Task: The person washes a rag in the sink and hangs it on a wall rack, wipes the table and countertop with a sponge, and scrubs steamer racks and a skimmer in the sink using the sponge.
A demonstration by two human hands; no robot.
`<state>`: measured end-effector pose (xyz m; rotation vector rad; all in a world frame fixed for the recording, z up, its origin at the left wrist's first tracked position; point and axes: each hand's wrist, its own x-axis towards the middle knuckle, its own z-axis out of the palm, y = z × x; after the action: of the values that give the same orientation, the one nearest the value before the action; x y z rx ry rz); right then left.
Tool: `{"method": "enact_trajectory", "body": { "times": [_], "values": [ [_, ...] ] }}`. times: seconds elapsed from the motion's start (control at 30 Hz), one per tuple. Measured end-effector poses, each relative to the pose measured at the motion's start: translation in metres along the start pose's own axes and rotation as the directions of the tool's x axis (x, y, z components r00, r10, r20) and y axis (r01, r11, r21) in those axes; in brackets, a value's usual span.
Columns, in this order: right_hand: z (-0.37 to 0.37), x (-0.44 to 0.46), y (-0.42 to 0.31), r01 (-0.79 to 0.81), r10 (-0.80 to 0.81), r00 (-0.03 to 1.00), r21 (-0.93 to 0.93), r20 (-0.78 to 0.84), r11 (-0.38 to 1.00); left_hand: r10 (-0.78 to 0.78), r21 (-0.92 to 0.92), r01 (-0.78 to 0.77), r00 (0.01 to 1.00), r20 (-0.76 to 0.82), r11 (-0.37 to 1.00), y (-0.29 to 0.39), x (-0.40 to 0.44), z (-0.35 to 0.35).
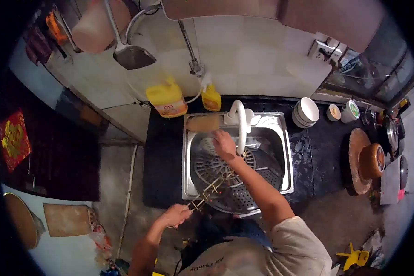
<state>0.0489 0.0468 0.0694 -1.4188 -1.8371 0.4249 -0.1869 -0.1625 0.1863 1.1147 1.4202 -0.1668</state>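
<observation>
My left hand [177,215] grips the lower end of a thin metal wire rack [211,187], which slants up over the front of the steel sink [186,161]. My right hand [224,145] is over the sink, just left of the white faucet [241,124]. Its fingers are curled, and what they hold, if anything, cannot be made out. A tan, blurred flat piece [203,123] lies beyond its fingertips at the sink's back left corner. In the basin are a round slotted metal grate [207,163] and a perforated metal tray [262,181].
Two yellow bottles, one large [168,99] and one small [211,98], stand behind the sink. Stacked white bowls [306,112] and two small tubs [349,112] are to the right. A round brown lid [358,161] is farther right. A spatula [133,56] hangs above.
</observation>
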Motion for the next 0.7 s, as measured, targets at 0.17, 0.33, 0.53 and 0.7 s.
{"method": "enact_trajectory", "body": {
  "times": [0.17,0.33,0.53,0.7],
  "values": [
    [0.035,0.055,0.012,0.223,-0.293,0.954,-0.505,-0.062,0.834,0.037,-0.035,-0.034,0.995,0.088,0.999,0.002,-0.002,-0.005],
    [0.011,0.021,0.032,-0.043,0.099,0.972,-0.250,0.214,0.967,0.046,-0.121,-0.034,0.994,0.098,0.992,-0.010,0.014,-0.007],
    [-0.058,-0.077,0.107,-0.360,0.401,0.913,-0.317,0.075,0.878,0.086,-0.115,-0.074,0.991,0.103,0.991,0.017,0.041,-0.011],
    [-0.064,-0.097,0.055,-0.202,0.226,0.960,-0.150,0.164,0.968,0.101,0.024,-0.104,0.989,0.112,0.994,0.061,0.053,0.008]
  ]
}}
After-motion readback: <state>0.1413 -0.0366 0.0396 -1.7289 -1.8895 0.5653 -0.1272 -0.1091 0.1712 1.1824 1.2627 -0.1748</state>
